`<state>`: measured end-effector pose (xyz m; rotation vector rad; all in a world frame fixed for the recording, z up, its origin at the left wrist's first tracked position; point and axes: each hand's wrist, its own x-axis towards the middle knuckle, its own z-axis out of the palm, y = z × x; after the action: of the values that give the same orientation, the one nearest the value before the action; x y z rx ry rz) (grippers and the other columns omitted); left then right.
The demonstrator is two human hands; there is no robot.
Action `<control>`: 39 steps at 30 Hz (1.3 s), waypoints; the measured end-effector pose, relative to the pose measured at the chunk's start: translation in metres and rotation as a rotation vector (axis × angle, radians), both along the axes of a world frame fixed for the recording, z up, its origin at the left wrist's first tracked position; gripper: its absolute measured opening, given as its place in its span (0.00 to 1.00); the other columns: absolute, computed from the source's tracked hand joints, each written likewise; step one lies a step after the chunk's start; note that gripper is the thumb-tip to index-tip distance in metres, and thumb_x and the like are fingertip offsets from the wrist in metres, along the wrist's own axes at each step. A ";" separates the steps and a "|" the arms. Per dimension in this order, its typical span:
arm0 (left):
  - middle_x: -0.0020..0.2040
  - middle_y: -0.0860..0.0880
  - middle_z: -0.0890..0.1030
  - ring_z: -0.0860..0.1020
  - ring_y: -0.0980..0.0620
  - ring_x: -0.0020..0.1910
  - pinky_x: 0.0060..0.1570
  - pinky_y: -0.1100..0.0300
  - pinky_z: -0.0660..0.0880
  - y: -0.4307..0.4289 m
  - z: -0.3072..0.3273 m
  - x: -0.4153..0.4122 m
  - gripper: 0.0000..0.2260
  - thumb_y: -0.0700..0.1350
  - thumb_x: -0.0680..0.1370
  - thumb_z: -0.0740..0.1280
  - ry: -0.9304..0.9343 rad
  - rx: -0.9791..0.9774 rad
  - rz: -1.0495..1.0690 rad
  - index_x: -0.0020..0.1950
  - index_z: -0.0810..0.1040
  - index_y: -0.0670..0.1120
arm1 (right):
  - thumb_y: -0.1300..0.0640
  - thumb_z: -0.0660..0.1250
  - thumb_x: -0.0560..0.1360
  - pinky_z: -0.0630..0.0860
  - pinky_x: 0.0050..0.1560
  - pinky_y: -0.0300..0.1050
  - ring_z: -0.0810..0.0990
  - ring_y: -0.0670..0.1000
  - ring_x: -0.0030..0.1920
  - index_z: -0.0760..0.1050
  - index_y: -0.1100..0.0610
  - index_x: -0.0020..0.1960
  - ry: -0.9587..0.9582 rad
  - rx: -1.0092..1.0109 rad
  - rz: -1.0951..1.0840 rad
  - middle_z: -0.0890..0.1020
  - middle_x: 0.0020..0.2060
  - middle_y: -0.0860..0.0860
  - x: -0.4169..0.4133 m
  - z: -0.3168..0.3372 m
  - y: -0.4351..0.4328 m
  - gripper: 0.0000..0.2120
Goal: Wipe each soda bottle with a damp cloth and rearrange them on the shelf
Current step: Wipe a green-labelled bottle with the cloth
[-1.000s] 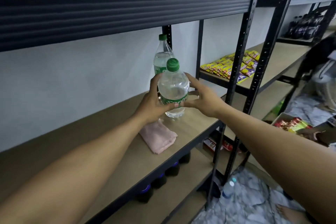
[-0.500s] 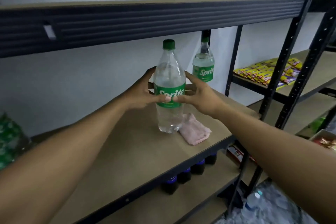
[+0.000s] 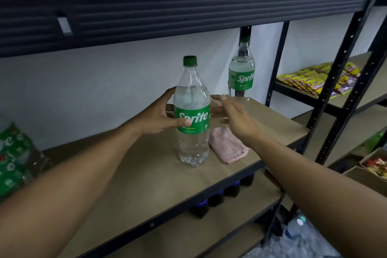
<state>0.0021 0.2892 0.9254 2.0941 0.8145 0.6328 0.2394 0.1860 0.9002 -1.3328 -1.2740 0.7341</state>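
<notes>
The left hand (image 3: 161,117) gripped the bottle (image 3: 193,128), thumb across the label and fingers curled round its back. The bottle stood upright on the shelf (image 3: 146,174), near the front edge. Just right of the bottle the right hand (image 3: 232,115) hovered with fingers straight and spread, holding nothing and clear of the plastic. The cloth (image 3: 228,145) lay folded on the board just right of the bottle, below that wrist, with neither hand on it. Behind and to the right of the bottle a second bottle (image 3: 241,71) stood against the upright.

By my reading, this bottle was being set in place. Whether it or the second bottle had been wiped could not be told. Rearranging looked barely begun, with two bottles standing well apart.

Half a second before, both hands clasped the bottle at its label. The right hand had since let go and drawn off to the right, while the left kept its hold.
</notes>
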 end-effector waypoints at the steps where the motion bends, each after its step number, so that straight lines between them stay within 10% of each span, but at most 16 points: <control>1: 0.74 0.57 0.74 0.78 0.51 0.68 0.64 0.51 0.80 0.001 -0.001 0.000 0.50 0.65 0.64 0.81 0.002 -0.004 0.000 0.80 0.59 0.63 | 0.45 0.56 0.88 0.78 0.63 0.47 0.84 0.46 0.56 0.76 0.52 0.73 -0.038 -0.021 -0.059 0.86 0.56 0.50 0.003 -0.007 0.004 0.20; 7: 0.73 0.56 0.72 0.74 0.56 0.69 0.61 0.60 0.77 0.000 -0.002 0.005 0.48 0.65 0.68 0.78 -0.034 -0.046 -0.007 0.81 0.56 0.59 | 0.34 0.59 0.82 0.65 0.75 0.57 0.68 0.62 0.76 0.65 0.49 0.80 -0.784 -0.558 -0.119 0.67 0.79 0.57 0.006 -0.091 0.019 0.32; 10: 0.71 0.58 0.71 0.74 0.62 0.66 0.55 0.69 0.74 -0.014 -0.009 0.019 0.42 0.65 0.71 0.70 -0.144 -0.053 0.037 0.79 0.55 0.57 | 0.38 0.56 0.84 0.60 0.75 0.58 0.65 0.62 0.76 0.67 0.48 0.78 -0.935 -0.480 -0.208 0.66 0.79 0.57 -0.003 -0.118 0.014 0.26; 15: 0.66 0.61 0.77 0.79 0.67 0.60 0.56 0.65 0.78 -0.028 -0.037 0.040 0.37 0.70 0.70 0.67 -0.433 -0.087 0.204 0.76 0.60 0.60 | 0.54 0.58 0.85 0.69 0.66 0.53 0.76 0.61 0.67 0.74 0.50 0.73 -0.736 -0.314 -0.307 0.79 0.68 0.55 0.001 -0.120 0.014 0.18; 22: 0.63 0.57 0.81 0.83 0.58 0.59 0.55 0.59 0.81 -0.038 -0.049 0.058 0.27 0.69 0.70 0.68 -0.611 -0.074 0.310 0.67 0.69 0.65 | 0.55 0.59 0.87 0.75 0.46 0.35 0.77 0.46 0.53 0.73 0.50 0.61 0.205 0.140 -0.295 0.78 0.54 0.46 -0.021 -0.050 0.000 0.05; 28: 0.62 0.56 0.81 0.83 0.61 0.56 0.50 0.67 0.78 -0.040 -0.050 0.061 0.35 0.72 0.70 0.67 -0.622 0.005 0.365 0.73 0.67 0.58 | 0.45 0.55 0.82 0.74 0.47 0.39 0.77 0.44 0.43 0.73 0.58 0.48 0.461 0.286 -0.142 0.78 0.43 0.51 -0.059 -0.015 0.005 0.17; 33: 0.61 0.56 0.81 0.81 0.64 0.56 0.51 0.70 0.76 -0.044 -0.051 0.065 0.33 0.68 0.70 0.67 -0.685 0.005 0.398 0.71 0.70 0.54 | 0.31 0.59 0.79 0.77 0.68 0.64 0.82 0.55 0.61 0.70 0.46 0.62 0.451 -0.106 -0.097 0.82 0.60 0.53 -0.060 -0.084 0.002 0.22; 39: 0.70 0.51 0.78 0.79 0.55 0.67 0.63 0.54 0.78 -0.043 -0.056 0.066 0.40 0.75 0.76 0.60 -0.664 0.035 0.416 0.80 0.64 0.51 | 0.34 0.54 0.84 0.77 0.71 0.55 0.80 0.54 0.69 0.69 0.55 0.77 0.423 0.208 0.027 0.79 0.69 0.56 -0.067 -0.004 0.023 0.32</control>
<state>0.0678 0.2459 0.8698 1.5750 0.8399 1.4724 0.1727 0.2089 0.8960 -0.9326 -0.9976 0.8267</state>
